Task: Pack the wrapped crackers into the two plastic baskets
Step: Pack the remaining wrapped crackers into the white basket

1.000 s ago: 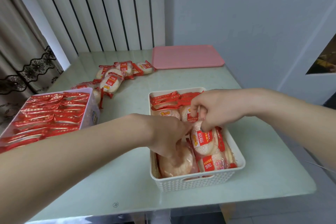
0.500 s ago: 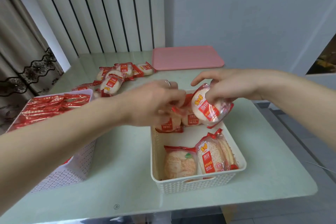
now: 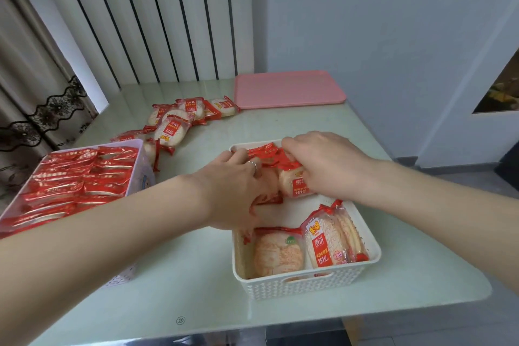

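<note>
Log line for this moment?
hands: left, right setting crackers in white basket | loose packs remain on table

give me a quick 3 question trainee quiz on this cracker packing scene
1. True or false: the left basket looks fuller than the white basket.
2. Which object lies at the table's far edge? A) pink tray B) blue bowl C) kettle
3. Where are the loose crackers not yet packed?

Key
1. True.
2. A.
3. On the table behind the left basket; both the left hand and right hand work in the white basket.
</note>
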A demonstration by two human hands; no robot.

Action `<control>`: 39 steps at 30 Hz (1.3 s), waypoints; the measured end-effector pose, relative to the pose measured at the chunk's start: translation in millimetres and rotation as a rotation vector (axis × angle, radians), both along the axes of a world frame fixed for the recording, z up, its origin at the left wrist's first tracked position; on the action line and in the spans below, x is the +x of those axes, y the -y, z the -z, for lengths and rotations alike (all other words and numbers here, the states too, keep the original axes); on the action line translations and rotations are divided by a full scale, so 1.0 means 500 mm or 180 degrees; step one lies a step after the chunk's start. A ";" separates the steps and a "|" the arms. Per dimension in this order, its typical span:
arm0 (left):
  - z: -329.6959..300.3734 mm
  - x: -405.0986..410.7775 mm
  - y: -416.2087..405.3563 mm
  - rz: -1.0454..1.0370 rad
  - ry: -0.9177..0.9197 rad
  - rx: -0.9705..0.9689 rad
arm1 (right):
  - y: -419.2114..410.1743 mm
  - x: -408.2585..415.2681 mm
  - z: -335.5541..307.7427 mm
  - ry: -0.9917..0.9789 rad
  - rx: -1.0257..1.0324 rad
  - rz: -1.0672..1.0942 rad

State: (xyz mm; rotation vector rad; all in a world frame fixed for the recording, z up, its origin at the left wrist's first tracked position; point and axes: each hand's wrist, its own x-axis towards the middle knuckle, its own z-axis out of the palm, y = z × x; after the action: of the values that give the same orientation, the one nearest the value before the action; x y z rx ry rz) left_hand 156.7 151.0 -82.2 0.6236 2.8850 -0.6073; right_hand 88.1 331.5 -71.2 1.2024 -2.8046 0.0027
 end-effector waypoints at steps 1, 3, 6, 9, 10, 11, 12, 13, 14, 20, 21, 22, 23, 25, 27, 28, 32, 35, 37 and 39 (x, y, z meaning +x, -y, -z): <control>0.003 0.001 0.000 -0.0087 -0.0128 0.0001 | 0.001 0.001 0.014 -0.0255 0.0135 -0.0059; 0.003 0.000 0.002 -0.0223 -0.0343 0.0009 | 0.001 0.001 0.035 -0.0516 0.0224 -0.0094; -0.001 -0.005 0.008 -0.0281 -0.0369 0.0181 | -0.002 0.001 0.056 -0.1059 0.0226 -0.0259; -0.003 -0.006 0.013 -0.0270 -0.0162 0.0504 | 0.001 -0.006 0.061 -0.1313 0.0369 -0.0205; -0.005 -0.006 0.013 -0.0259 -0.0110 0.0679 | 0.001 -0.008 0.063 -0.1331 0.0397 -0.0194; -0.007 -0.005 0.012 -0.0258 -0.0048 0.0868 | 0.001 -0.010 0.064 -0.1337 0.0394 -0.0175; -0.009 -0.005 0.012 -0.0255 0.0024 0.1077 | 0.001 -0.012 0.063 -0.1328 0.0359 -0.0180; -0.012 -0.004 0.012 -0.0248 0.0116 0.1314 | -0.001 -0.013 0.061 -0.1282 0.0311 -0.0193; -0.014 -0.003 0.013 -0.0233 0.0225 0.1570 | -0.002 -0.015 0.059 -0.1200 0.0272 -0.0196; 0.005 -0.025 0.011 0.0162 -0.0164 0.2059 | -0.012 -0.023 0.044 -0.0370 0.0205 0.0038; 0.013 -0.033 0.010 0.0215 -0.0288 0.1869 | -0.013 -0.025 0.044 -0.0291 0.0239 0.0070; 0.019 -0.041 0.007 0.0267 -0.0407 0.1624 | -0.014 -0.026 0.044 -0.0258 0.0274 0.0082; 0.025 -0.047 0.005 0.0269 -0.0497 0.1359 | -0.014 -0.025 0.045 -0.0270 0.0304 0.0080; 0.030 -0.058 -0.002 0.0193 -0.0639 0.0937 | -0.014 -0.023 0.047 -0.0371 0.0336 0.0069; 0.028 -0.060 -0.010 0.0059 -0.0746 0.0740 | -0.013 -0.022 0.051 -0.0453 0.0350 0.0062; 0.026 -0.059 -0.014 -0.0018 -0.0829 0.0620 | -0.013 -0.022 0.054 -0.0474 0.0343 0.0064; 0.025 -0.060 -0.019 -0.0382 -0.1028 0.0260 | -0.016 -0.025 0.060 -0.0400 0.0262 0.0119; 0.035 -0.066 -0.013 -0.0455 -0.1033 0.0287 | -0.020 -0.025 0.056 -0.0346 0.0228 0.0130; 0.045 -0.068 -0.011 -0.0363 -0.1088 0.0329 | -0.021 -0.025 0.052 -0.0357 0.0202 0.0113; 0.054 -0.070 -0.012 -0.0314 -0.1181 0.0405 | -0.016 -0.025 0.054 -0.0382 0.0196 0.0107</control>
State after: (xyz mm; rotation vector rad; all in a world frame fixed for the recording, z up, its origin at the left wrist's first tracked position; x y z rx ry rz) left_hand 121.5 157.2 -109.4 0.4161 3.2982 -0.5828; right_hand 75.4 339.4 -98.0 1.1276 -2.7387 -0.1537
